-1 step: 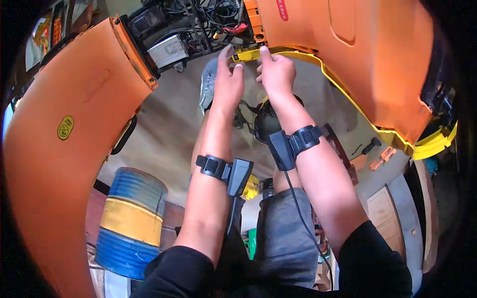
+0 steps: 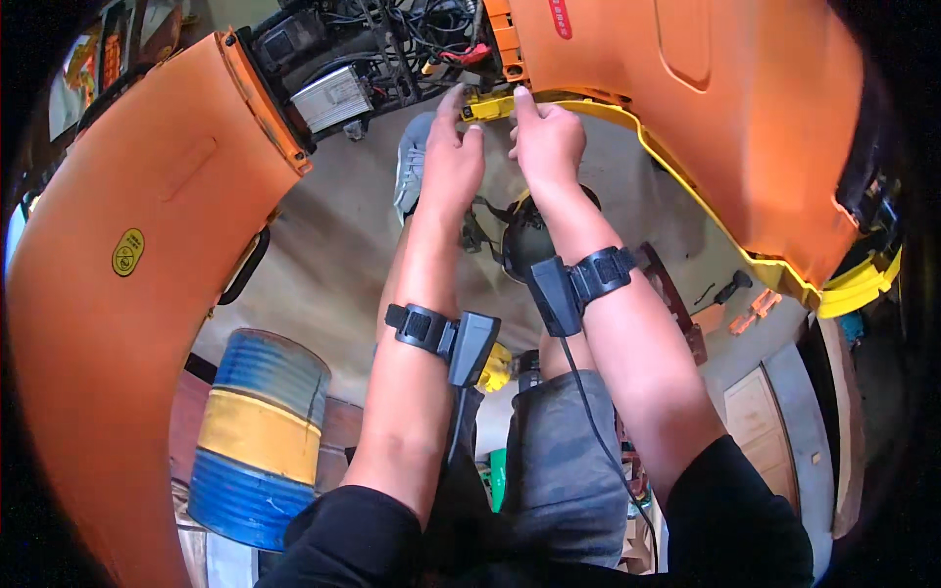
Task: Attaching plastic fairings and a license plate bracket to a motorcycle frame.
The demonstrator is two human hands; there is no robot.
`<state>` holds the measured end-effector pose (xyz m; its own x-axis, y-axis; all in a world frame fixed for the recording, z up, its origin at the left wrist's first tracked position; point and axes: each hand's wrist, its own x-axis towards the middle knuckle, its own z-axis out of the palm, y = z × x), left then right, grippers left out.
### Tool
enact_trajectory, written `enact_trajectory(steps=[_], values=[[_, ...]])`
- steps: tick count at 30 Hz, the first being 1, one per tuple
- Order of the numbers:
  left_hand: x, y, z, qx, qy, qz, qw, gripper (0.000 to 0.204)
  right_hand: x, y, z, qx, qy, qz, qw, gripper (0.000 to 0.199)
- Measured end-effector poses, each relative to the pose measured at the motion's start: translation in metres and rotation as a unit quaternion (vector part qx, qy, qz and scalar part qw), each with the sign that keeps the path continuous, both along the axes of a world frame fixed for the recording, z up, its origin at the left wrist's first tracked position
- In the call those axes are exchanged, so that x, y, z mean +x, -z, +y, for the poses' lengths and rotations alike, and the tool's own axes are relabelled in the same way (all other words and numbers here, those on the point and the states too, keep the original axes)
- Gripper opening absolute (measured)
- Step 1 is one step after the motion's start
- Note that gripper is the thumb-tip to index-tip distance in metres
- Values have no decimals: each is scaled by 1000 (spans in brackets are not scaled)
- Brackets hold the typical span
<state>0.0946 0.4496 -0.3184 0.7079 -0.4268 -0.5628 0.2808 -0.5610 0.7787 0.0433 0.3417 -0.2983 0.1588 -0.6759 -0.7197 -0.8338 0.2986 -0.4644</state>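
A yellow trim strip (image 2: 676, 174) runs along the lower edge of a large orange panel (image 2: 613, 49), its narrow end between my hands. My left hand (image 2: 453, 162) is beside that end, index finger stretched up to it and thumb apart. My right hand (image 2: 549, 147) is closed at the strip, thumb laid across it and other fingers curled; their tips are partly hidden. Black bands with small boxes circle both forearms. Just beyond my hands are dark wiring (image 2: 436, 34), a red connector (image 2: 475, 54) and a silver finned box (image 2: 331, 101).
Another curved orange panel (image 2: 127, 323) fills the left side. A blue and yellow drum (image 2: 260, 441) stands below it. Under my arms are a dark helmet-like object (image 2: 524, 240) and a grey shoe (image 2: 412, 167). A black tool (image 2: 733, 286) and orange pieces (image 2: 755, 312) lie at right.
My left index finger has shifted slightly up and to the right along the strip's end. The right hand has barely moved.
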Motion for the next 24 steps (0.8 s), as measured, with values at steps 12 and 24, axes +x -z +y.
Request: enact_trajectory(steps=[12, 24], values=[[34, 0, -62, 169, 189, -72, 965, 29, -2, 3, 6, -258, -164, 11, 952, 28], [34, -7, -60, 9, 33, 297, 954, 32, 7, 7, 4, -236, -177, 50, 954, 25]])
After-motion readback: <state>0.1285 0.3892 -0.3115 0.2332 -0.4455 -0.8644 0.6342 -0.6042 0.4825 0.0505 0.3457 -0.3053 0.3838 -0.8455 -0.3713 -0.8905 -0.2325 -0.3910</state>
